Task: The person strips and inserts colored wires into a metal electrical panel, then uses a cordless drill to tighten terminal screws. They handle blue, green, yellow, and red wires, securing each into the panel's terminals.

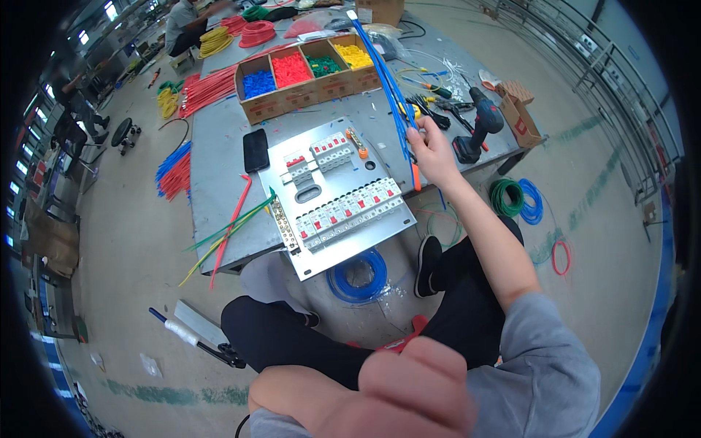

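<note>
My right hand (434,155) is closed around a bundle of long blue wires (385,73) at the table's right side. The wires slant up and away from my fingers to white ends. Just below this hand an orange piece (415,177) shows; whether I hold it is unclear. Close to the camera and blurred, my left hand (418,383) is curled into a fist, its inner side hidden. To the left of my right hand lies a metal mounting plate (343,182) with a long row of circuit breakers (349,212), smaller breakers (330,150) and a brass terminal bar (283,225).
A divided cardboard box (310,91) holds blue, red, green and yellow small parts. A phone (255,151), a cordless drill (480,128) and loose red wires (232,230) lie around the plate. A blue wire coil (358,277) rests on the floor. Other people are farther off.
</note>
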